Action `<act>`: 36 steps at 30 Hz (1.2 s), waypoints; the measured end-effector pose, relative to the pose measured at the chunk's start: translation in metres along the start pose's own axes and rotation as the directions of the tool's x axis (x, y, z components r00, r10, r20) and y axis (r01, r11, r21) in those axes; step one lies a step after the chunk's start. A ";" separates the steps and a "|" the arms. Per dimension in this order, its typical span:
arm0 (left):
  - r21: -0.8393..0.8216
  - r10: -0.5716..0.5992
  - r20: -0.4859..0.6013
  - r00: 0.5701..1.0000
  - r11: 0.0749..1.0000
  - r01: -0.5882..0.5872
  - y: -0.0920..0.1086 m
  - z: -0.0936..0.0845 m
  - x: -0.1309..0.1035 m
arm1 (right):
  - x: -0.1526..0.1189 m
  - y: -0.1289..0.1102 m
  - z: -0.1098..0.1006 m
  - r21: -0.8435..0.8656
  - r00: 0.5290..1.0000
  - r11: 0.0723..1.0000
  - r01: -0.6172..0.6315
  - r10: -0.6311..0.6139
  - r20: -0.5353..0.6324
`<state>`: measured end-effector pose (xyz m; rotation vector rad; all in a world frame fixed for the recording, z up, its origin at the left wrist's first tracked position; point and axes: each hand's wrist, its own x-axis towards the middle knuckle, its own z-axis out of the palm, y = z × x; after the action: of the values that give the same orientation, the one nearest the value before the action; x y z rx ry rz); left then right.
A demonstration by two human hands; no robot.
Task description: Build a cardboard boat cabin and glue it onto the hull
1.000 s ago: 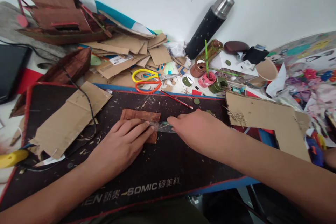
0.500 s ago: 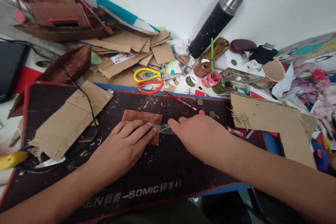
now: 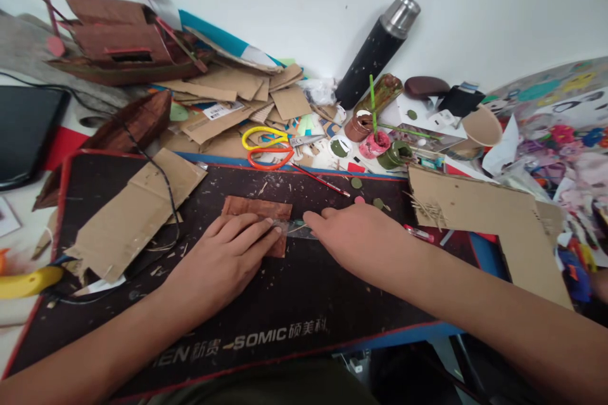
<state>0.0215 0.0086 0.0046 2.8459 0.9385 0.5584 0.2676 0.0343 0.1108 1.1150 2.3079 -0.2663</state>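
A reddish-brown painted piece of cardboard (image 3: 256, 206) lies on the dark mat (image 3: 304, 291), with a clear ruler-like strip (image 3: 295, 229) across it. My left hand (image 3: 232, 247) lies flat over both, its fingers stretched out and pressing down. Beside the strip's right end, my right hand (image 3: 358, 237) is closed, thumb and fingers together. Whatever it grips is hidden behind the fingers. A thin light sliver shows between the two hands along the strip.
Scissors (image 3: 268, 147) and a red pencil (image 3: 320, 178) lie beyond the hands. Open paint pots (image 3: 396, 155), a black thermos (image 3: 370, 60) and cardboard scraps (image 3: 223, 117) crowd the back. A model boat (image 3: 118, 44) stands back left; an L-shaped cardboard sheet (image 3: 479, 199) lies right.
The camera view has shifted slightly. Both hands keep almost the same position over the cardboard and the clear strip; no grip visibly changes.
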 end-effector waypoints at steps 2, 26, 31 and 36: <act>0.003 0.000 -0.008 1.000 1.000 0.000 0.000 0.000 0.000 | -0.001 0.001 0.002 0.003 1.000 1.000 0.006 -0.006 0.001; -0.015 -0.017 0.017 1.000 1.000 0.018 0.000 0.000 0.000 | 0.003 0.003 0.003 0.049 0.999 0.999 0.007 -0.006 -0.032; -0.011 -0.013 0.024 1.000 1.000 0.013 0.000 -0.001 0.000 | 0.007 -0.001 -0.001 0.043 0.999 0.999 0.001 0.000 -0.032; -0.043 -0.033 0.021 0.999 0.999 0.034 -0.001 0.000 -0.001 | 0.006 -0.005 -0.003 0.038 0.998 0.999 0.001 0.001 -0.057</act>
<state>0.0197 0.0087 0.0042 2.7870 0.9576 0.5385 0.2597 0.0364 0.1097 1.1547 2.3622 -0.2827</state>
